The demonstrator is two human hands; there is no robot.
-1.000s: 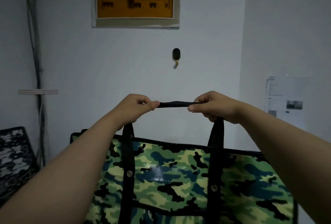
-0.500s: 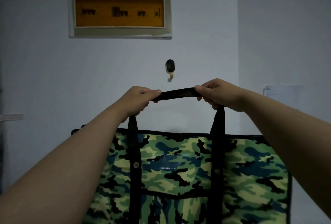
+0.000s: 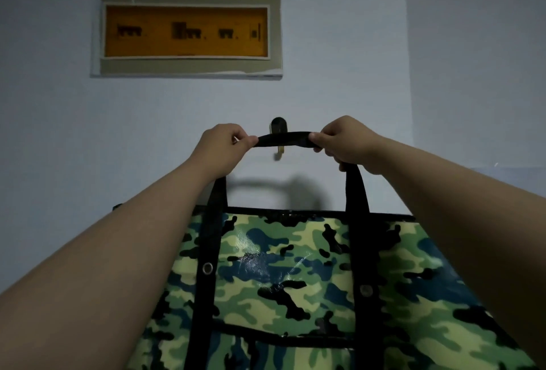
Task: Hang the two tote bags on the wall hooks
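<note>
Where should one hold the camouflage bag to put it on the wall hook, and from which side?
Hold the black handle strap at both ends from above, as the left hand and right hand do. That keeps its middle free and taut across the hook.

- We see bare wall (image 3: 147, 145) on either side of the wall hook (image 3: 278, 126), open to a reaching hand.
- The black strap (image 3: 284, 139), stretched between our left hand (image 3: 226, 145) and right hand (image 3: 344, 140), crosses in front of the hook and covers its middle.
- Above, the framed orange panel (image 3: 186, 32) stands out from the wall, limiting headroom.
- Below, the camouflage tote bag (image 3: 295, 281) fills the lower space between our forearms.
</note>
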